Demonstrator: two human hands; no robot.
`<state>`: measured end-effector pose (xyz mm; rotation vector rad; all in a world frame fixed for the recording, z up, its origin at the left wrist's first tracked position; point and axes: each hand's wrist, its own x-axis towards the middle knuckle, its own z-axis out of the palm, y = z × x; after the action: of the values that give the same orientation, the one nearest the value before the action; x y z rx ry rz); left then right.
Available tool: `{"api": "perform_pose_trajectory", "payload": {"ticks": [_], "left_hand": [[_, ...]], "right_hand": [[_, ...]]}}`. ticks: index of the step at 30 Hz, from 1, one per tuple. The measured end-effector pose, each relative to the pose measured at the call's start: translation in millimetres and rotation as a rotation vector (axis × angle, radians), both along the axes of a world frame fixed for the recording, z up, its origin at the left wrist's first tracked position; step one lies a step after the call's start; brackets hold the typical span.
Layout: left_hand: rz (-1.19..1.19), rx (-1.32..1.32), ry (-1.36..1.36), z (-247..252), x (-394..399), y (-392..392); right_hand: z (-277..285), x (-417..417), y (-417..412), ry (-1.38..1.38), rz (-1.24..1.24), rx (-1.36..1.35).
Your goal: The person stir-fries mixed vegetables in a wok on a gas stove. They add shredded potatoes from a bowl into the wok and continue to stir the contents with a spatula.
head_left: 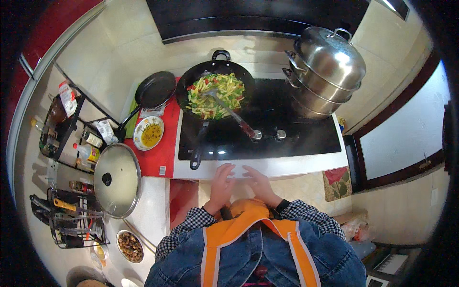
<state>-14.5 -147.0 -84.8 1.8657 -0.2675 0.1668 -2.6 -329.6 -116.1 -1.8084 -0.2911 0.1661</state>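
My left hand (220, 184) and my right hand (260, 183) are side by side in front of the counter's white front edge (244, 170). Both hold nothing, and their fingers are apart. Beyond them, a black wok (183, 86) sits on the left part of a black glass cooktop (265, 100). It holds chopped green and pale vegetables with red pieces (226, 84). A metal spatula (233, 113) rests in the wok, its dark red handle reaching over the cooktop's two silver knobs (281, 134). The wok's long black handle (199, 150) points toward me.
A stainless steel steamer pot (330, 64) stands at the back right. Left of the wok are a small black frying pan (156, 88) and a bowl of yellow liquid (148, 134). Farther left are a glass lid (118, 179), bottles (86, 152), a utensil rack (75, 222) and a bowl of brown food (129, 247).
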Motion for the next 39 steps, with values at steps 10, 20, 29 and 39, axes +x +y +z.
{"api": "perform_pose_trajectory", "payload": {"ticks": [10,20,29,39], "left_hand": [[-0.003,0.031,-0.03,-6,1,-2],[-0.006,0.01,-0.002,-8,1,-2],[-0.002,0.016,0.018,-8,1,-1],[-0.001,0.014,0.002,-11,-4,4]], "right_hand": [[1,3,-3,-0.02,0.029,0.014],[-3,2,-2,0.051,0.009,0.062],[-2,1,-1,0.069,0.007,0.056],[1,-5,4,0.071,0.005,0.035]]}}
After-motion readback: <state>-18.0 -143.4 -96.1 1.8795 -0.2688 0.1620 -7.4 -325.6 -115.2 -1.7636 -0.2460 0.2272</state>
